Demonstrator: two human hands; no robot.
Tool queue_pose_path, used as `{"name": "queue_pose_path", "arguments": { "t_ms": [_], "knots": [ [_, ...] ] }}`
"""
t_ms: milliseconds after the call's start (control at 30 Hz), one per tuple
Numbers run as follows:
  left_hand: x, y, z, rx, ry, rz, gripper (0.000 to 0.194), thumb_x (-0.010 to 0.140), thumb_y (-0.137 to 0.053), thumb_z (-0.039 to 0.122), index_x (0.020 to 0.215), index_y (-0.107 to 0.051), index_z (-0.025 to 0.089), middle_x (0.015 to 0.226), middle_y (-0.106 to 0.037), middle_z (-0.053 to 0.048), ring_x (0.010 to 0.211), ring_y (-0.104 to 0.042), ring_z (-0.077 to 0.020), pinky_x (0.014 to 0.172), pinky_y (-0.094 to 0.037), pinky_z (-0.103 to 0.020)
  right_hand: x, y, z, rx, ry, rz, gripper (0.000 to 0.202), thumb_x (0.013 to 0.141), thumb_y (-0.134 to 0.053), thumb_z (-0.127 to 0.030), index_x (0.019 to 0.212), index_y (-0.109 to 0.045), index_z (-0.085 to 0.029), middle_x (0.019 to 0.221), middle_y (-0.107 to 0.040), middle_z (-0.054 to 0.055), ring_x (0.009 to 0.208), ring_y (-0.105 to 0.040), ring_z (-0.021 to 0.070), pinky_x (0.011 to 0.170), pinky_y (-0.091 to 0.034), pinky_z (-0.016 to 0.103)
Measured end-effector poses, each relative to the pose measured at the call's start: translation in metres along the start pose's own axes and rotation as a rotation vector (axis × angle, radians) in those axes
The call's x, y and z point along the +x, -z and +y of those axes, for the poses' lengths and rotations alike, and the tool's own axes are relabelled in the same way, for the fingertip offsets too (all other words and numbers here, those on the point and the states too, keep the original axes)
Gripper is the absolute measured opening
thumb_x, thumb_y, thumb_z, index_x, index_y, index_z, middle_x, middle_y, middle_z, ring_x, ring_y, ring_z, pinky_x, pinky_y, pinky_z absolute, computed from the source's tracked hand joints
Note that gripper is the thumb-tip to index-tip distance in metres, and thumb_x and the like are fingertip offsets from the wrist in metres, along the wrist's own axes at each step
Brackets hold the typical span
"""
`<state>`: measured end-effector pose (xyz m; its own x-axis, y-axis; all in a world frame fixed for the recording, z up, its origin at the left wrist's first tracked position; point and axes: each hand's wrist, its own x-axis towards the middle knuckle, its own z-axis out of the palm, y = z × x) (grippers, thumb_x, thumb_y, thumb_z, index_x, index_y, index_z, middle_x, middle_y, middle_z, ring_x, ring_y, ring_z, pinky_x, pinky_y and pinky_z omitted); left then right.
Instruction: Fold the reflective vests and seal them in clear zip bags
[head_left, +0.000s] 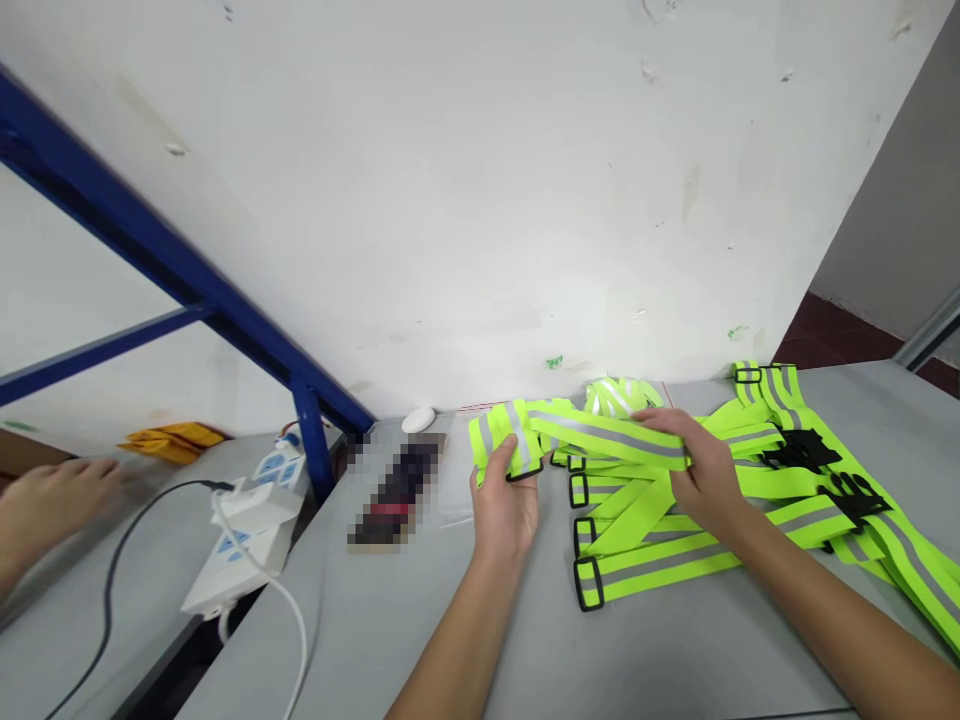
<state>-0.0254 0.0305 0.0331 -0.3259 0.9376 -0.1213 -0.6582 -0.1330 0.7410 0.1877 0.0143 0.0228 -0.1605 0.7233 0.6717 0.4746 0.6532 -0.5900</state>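
My left hand (504,500) is closed around a folded part of a neon yellow-green reflective strap (607,432) with a grey stripe and a black buckle. From there the strap runs across to my right hand (701,470), whose fingers pinch it. Beneath my right hand lies a pile of similar reflective straps (660,570) with black rectangular slide buckles (589,583) at their left ends. Black side-release clips (855,497) sit on the pile's right side. Behind the held strap, against the wall, is a rolled bundle of reflective strap (619,396).
A clear plastic bag (456,480), a white oval object (418,419) and a blurred-out item (397,495) lie left of my hands. Farther left are a white power strip (251,540) with cables, a blue metal frame (247,345), a yellow cloth-like item (174,441) and another person's hand (64,505).
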Motion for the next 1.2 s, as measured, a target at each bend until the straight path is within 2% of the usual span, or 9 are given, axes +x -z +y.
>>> {"name": "queue_pose_path", "arguments": {
  "t_ms": [100,200,333,467,567,667,900,1033,1200],
  "knots": [
    [0.009,0.004,0.002,-0.072,0.030,0.017,0.020,0.078,-0.063,0.014,0.097,-0.067,0.020,0.105,-0.072,-0.003,0.108,-0.064,-0.0216,0.086,-0.055,-0.031,-0.001,-0.001,-0.017,0.003,0.074,-0.307,0.039,0.074,-0.044,-0.002,0.105,-0.054,-0.025,0.119,-0.060,0.010,0.108,-0.059,0.0248,0.078,-0.051,0.036],
    [0.020,0.010,0.009,-0.166,0.067,0.040,0.024,0.080,-0.058,0.012,0.102,-0.066,0.018,0.108,-0.072,-0.005,0.112,-0.062,-0.0219,0.089,-0.054,-0.032,0.000,-0.006,-0.033,0.138,-0.062,-0.536,0.010,0.083,-0.060,-0.022,0.091,-0.054,-0.023,0.106,-0.061,0.007,0.097,-0.059,0.0221,0.080,-0.049,0.035],
    [0.025,0.013,0.018,-0.252,0.089,0.013,0.026,0.081,-0.055,0.014,0.105,-0.065,0.019,0.105,-0.073,-0.004,0.114,-0.061,-0.0205,0.096,-0.050,-0.033,0.000,-0.020,-0.040,0.504,-0.493,-0.386,0.036,0.081,-0.065,-0.044,0.067,-0.039,-0.022,0.075,-0.048,-0.002,0.069,-0.052,0.0137,0.064,-0.046,0.028],
    [0.017,0.011,0.022,-0.215,0.147,-0.079,0.025,0.082,-0.055,0.022,0.104,-0.066,0.020,0.104,-0.073,-0.004,0.114,-0.061,-0.0226,0.096,-0.050,-0.032,-0.005,-0.032,-0.035,0.752,-0.830,-0.394,0.031,0.078,-0.069,-0.045,0.086,-0.048,-0.024,0.084,-0.051,-0.003,0.070,-0.058,0.0129,0.068,-0.049,0.030],
    [0.009,0.009,0.020,-0.136,0.214,-0.126,0.027,0.080,-0.058,0.030,0.103,-0.068,0.019,0.101,-0.074,-0.006,0.110,-0.063,-0.0281,0.093,-0.052,-0.037,-0.010,-0.040,-0.034,0.823,-0.817,-0.513,0.050,0.075,-0.073,-0.044,0.115,-0.050,-0.026,0.115,-0.053,0.004,0.099,-0.060,0.0202,0.083,-0.051,0.037],
    [-0.002,0.005,0.016,-0.061,0.249,-0.179,0.031,0.077,-0.061,0.031,0.103,-0.068,0.017,0.099,-0.074,-0.008,0.108,-0.064,-0.0320,0.091,-0.053,-0.041,-0.012,-0.047,-0.036,0.801,-0.762,-0.402,0.052,0.078,-0.069,-0.048,0.122,-0.050,-0.026,0.122,-0.056,0.008,0.117,-0.052,0.0248,0.094,-0.047,0.042],
    [-0.036,-0.006,0.002,0.095,0.181,-0.336,0.051,0.063,-0.078,0.021,0.112,-0.066,0.015,0.100,-0.073,-0.010,0.114,-0.059,-0.0352,0.094,-0.050,-0.043,0.001,-0.041,-0.052,0.888,-0.746,-0.167,0.066,0.067,-0.080,-0.038,0.126,-0.051,-0.028,0.120,-0.063,0.006,0.111,-0.059,0.0258,0.097,-0.048,0.045],
    [-0.044,-0.008,-0.001,0.088,0.235,-0.329,0.047,0.065,-0.076,0.022,0.111,-0.068,0.016,0.100,-0.074,-0.010,0.115,-0.058,-0.0350,0.095,-0.050,-0.042,-0.001,-0.039,-0.051,0.852,-0.796,-0.258,0.047,0.071,-0.075,-0.038,0.113,-0.062,-0.022,0.112,-0.068,0.007,0.105,-0.063,0.0287,0.093,-0.051,0.048],
    [-0.034,-0.010,0.009,0.002,0.199,-0.223,0.041,0.069,-0.070,0.025,0.109,-0.068,0.017,0.099,-0.074,-0.008,0.115,-0.059,-0.0334,0.096,-0.050,-0.042,0.005,-0.022,-0.031,0.475,-0.582,-0.398,0.041,0.070,-0.069,-0.019,0.110,-0.064,-0.023,0.104,-0.070,0.004,0.102,-0.061,0.0283,0.089,-0.050,0.045]
  ]
}}
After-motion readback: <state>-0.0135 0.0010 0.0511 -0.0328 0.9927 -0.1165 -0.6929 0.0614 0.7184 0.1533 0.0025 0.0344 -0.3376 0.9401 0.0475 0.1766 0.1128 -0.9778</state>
